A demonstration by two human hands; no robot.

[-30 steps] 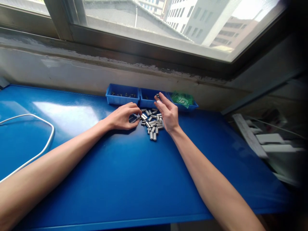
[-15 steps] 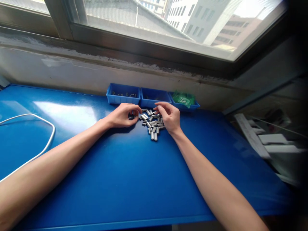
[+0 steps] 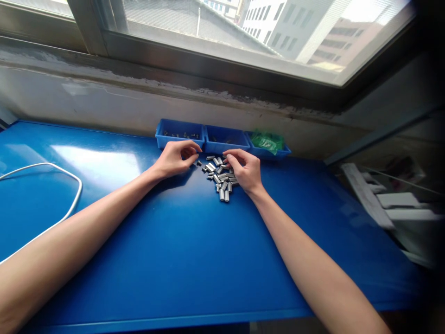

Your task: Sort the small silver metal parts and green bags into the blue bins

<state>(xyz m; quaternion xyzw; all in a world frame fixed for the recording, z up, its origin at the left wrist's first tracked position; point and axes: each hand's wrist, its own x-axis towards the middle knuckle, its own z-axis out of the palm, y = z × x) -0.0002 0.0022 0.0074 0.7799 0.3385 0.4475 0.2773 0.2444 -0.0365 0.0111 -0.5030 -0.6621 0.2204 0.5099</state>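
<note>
A pile of several small grey metal cylinders (image 3: 222, 178) lies on the blue table (image 3: 194, 250). My right hand (image 3: 246, 170) rests at the pile's right side, its thumb and fingers pinching a piece at the pile's far edge. My left hand (image 3: 175, 159) hovers left of the pile, just in front of the left blue tray (image 3: 179, 134). Its fingertips are curled together; anything between them is too small to see. One dark piece (image 3: 199, 163) lies apart between my left hand and the pile.
Three blue trays stand in a row against the wall: the left one, the middle one (image 3: 225, 139) with a few parts, and the right one with a green bag (image 3: 267, 140). A white cable (image 3: 52, 169) loops at the left. White slats (image 3: 368, 199) lie beyond the table's right edge.
My right hand came back from over the middle tray and curled onto the pile. My left hand lifted off the pile's left edge toward the left tray.
</note>
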